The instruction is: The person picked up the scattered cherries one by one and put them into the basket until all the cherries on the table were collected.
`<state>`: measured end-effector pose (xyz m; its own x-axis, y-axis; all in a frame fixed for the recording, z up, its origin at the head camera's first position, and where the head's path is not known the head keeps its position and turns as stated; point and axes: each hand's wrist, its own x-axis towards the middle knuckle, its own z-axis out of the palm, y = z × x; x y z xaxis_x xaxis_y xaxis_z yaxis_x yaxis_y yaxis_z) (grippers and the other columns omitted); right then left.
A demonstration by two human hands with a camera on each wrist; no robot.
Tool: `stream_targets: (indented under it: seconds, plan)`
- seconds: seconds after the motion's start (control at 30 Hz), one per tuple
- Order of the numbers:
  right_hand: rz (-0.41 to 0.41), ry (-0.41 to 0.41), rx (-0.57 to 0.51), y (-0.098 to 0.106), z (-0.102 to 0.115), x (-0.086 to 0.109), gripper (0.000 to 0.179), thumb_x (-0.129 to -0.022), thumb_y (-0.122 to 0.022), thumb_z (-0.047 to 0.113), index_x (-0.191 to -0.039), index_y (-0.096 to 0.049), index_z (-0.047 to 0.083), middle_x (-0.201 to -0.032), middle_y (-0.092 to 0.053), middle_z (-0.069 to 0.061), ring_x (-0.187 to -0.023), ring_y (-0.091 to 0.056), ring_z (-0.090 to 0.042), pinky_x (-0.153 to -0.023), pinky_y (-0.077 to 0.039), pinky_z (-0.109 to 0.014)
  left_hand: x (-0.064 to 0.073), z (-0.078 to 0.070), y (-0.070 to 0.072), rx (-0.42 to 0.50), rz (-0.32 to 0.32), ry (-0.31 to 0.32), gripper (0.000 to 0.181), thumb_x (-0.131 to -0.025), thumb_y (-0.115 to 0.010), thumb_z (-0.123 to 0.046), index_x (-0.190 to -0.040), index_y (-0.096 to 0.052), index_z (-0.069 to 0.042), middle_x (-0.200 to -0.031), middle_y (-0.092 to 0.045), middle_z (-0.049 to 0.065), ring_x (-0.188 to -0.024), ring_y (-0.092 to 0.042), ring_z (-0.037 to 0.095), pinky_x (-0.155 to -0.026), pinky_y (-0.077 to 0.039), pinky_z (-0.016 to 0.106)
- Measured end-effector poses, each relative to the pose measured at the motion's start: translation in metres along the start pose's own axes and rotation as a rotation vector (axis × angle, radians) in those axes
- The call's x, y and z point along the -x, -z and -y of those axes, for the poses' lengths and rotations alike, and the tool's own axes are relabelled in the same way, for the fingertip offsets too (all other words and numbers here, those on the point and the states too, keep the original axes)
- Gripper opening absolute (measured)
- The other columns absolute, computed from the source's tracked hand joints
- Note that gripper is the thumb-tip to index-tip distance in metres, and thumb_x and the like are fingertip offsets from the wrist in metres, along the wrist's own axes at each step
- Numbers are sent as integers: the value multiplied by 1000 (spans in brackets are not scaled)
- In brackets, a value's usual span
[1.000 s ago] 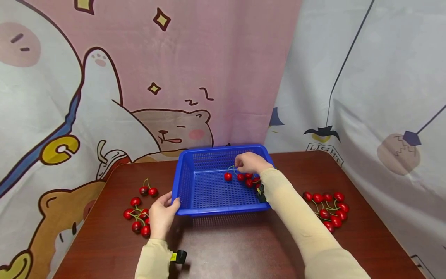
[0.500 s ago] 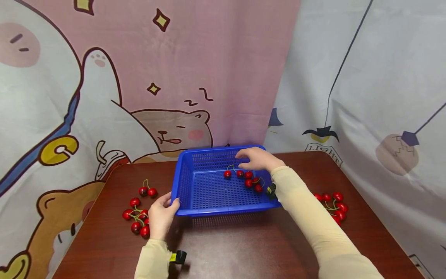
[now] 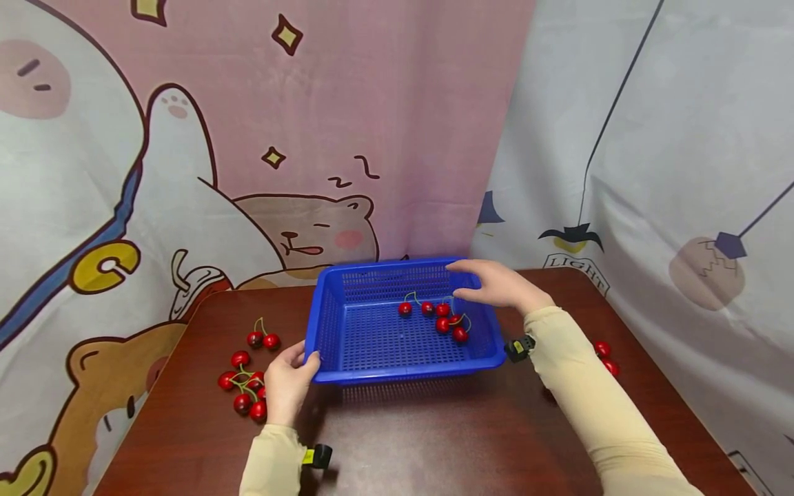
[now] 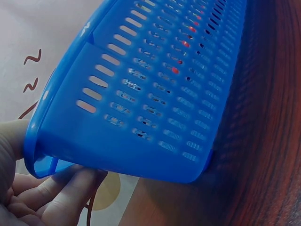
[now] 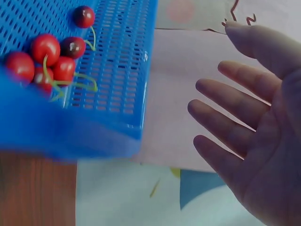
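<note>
A blue perforated plastic basket [image 3: 403, 375] stands toward the back of the table, several red cherries [image 3: 442, 324] with green stems lying in its right part. My left hand [image 3: 287, 387] grips its front left corner; in the left wrist view, the thumb and fingers [image 4: 70, 190] hold the rim from both sides. Above the basket's right edge, my right hand [image 3: 496, 284] holds nothing, its fingers spread. The right wrist view has that palm [image 5: 263, 141] beside the basket, apart from the cherries [image 5: 45, 49] inside.
Several stemmed cherries [image 3: 242, 403] lie on the wooden table [image 3: 434, 441] left of my left hand. More cherries [image 3: 611, 367] lie at the right, mostly hidden behind my right sleeve [image 3: 589, 386]. A cartoon-printed curtain [image 3: 422, 138] hangs right behind the table.
My right hand has let go of a cherry stem inside the basket, spread its fingers and moved right to the basket's edge. My left hand keeps its grip on the corner.
</note>
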<state>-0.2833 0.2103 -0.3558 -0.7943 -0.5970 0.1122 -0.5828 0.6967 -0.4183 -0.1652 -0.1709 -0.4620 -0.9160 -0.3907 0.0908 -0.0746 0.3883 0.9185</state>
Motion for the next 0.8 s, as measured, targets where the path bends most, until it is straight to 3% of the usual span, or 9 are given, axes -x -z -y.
stream_targets:
  seconds: [0.17,0.43,0.8]
  plan:
    - [-46,-8,-22,4,-11,25,60,-93,-70,32,-143,-52,4,-143,-53,-16,-131,-46,-36,-106,-36,-55,1,-1,1,7,3,-8,38,-88,-72,-14,-120,-68,6,-102,-72,22,-85,-70,24,-64,-48,13]
    - [-106,-89,-1,12,-30,66,62,-92,-70,35,-144,-51,7,-144,-52,-14,-132,-45,-36,-106,-35,-56,2,-1,2,6,3,-9,38,-88,-72,-15,-120,-67,7,-103,-72,23,-85,-70,25,-64,-48,13]
    - [-100,-120,64,9,-42,114,61,-91,-71,37,-142,-53,8,-139,-56,-16,-127,-50,-38,-102,-38,-58,1,0,0,9,0,0,38,-88,-72,-13,-120,-68,5,-103,-72,22,-85,-70,24,-65,-49,13]
